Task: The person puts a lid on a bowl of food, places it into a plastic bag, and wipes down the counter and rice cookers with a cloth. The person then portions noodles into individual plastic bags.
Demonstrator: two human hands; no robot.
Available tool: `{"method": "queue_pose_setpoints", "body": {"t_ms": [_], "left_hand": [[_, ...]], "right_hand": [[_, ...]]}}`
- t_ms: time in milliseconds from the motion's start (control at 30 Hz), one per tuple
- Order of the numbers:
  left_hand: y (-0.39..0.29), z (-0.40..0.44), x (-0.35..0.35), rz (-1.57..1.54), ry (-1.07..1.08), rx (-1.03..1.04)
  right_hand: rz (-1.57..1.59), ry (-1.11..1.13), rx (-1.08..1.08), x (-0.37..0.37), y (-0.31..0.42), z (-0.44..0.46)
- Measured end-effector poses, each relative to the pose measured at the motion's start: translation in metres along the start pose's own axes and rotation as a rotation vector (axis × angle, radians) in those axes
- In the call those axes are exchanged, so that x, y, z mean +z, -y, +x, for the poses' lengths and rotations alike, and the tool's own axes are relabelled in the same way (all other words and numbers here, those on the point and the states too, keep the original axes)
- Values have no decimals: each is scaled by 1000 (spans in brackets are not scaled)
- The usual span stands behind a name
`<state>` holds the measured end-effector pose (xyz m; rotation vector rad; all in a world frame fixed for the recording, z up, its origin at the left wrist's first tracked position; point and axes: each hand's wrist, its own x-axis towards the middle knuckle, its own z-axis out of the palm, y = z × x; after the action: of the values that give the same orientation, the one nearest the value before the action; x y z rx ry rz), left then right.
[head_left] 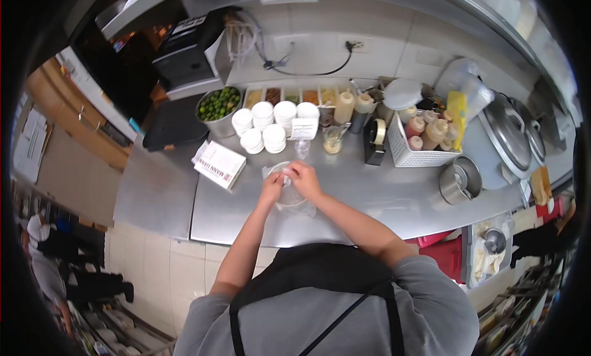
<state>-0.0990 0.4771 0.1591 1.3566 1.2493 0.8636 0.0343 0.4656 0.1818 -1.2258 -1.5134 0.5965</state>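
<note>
My left hand [271, 187] and right hand [303, 179] meet, pinching a clear, rounded plastic bag [292, 198]. It spreads toward me, long axis unclear.

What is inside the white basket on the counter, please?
The white basket holds several squeeze bottles, some reddish or pink, some tan. Its floor cannot be seen: the bottles and the front wall cover it.

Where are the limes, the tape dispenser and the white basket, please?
Limes [218, 104]: head view, middle of the heap.
Tape dispenser [373, 154]: head view, black base.
White basket [420, 159]: head view, front wall.
</note>
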Motion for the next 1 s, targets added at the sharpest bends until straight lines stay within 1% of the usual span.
{"method": "queue_pose_setpoints", "body": {"t_ms": [33, 100, 133, 167, 233, 267, 333, 367, 433, 467, 533, 567, 600, 633, 700, 733, 800, 833, 900, 933, 967, 1000], "left_hand": [[0, -1, 2, 121, -41, 46], [-3, -7, 5, 157, -31, 44], [-3, -9, 4, 191, -39, 24], [-3, -13, 5, 196, -31, 37], [3, -17, 10, 268, -118, 281], [5, -16, 11, 266, -110, 291], [10, -14, 9, 339, -144, 316], [12, -12, 7, 339, -138, 323], [16, -9, 0, 325, -238, 344], [17, -5, -5, 325, -232, 353], [22, 4, -19, 332, -363, 336], [30, 10, -30, 327, -364, 347], [40, 17, -40, 318, -386, 336], [43, 24, -44, 306, -411, 329], [8, 8, -45, 168, -475, 273], [-7, 1, -44, 154, -476, 292], [-31, -13, -41, 360, -615, 316], [-40, -18, -37, 348, -620, 330], [-55, -26, -31, 445, -530, 342], [-63, -30, -25, 507, -539, 369], [-68, -32, -22, 502, -542, 376], [-70, -34, -19, 487, -499, 401]], "right_hand": [[-10, -25, -4, -3, 3, 6], [106, 27, 190, -7, 10, 17], [12, 19, 155, -4, 1, 22], [11, 4, 150, -2, -9, 25], [-72, 45, 230, -5, -17, 29], [-77, 34, 227, -4, -21, 30], [-119, -11, 117, -4, -23, 30], [-122, -20, 116, -10, -26, 33], [-82, 95, -29, -35, -14, 41], [-109, 47, -4, -55, -6, 48], [-145, -81, 35, -118, 21, 68], [-152, -162, 48, -153, 27, 80], [-212, -385, -64, -180, 0, 98], [-253, -497, -83, -216, 2, 113], [-678, -782, -84, -278, -19, 137], [-684, -796, -103, -295, -24, 146], [-810, -763, 463, -321, -31, 163], [-811, -776, 448, -327, -34, 168], [-771, -512, 565, -334, -44, 177], [-695, -460, 620, -337, -47, 184], [-697, -467, 613, -338, -53, 187], [-764, -434, 599, -332, -44, 183]]}}
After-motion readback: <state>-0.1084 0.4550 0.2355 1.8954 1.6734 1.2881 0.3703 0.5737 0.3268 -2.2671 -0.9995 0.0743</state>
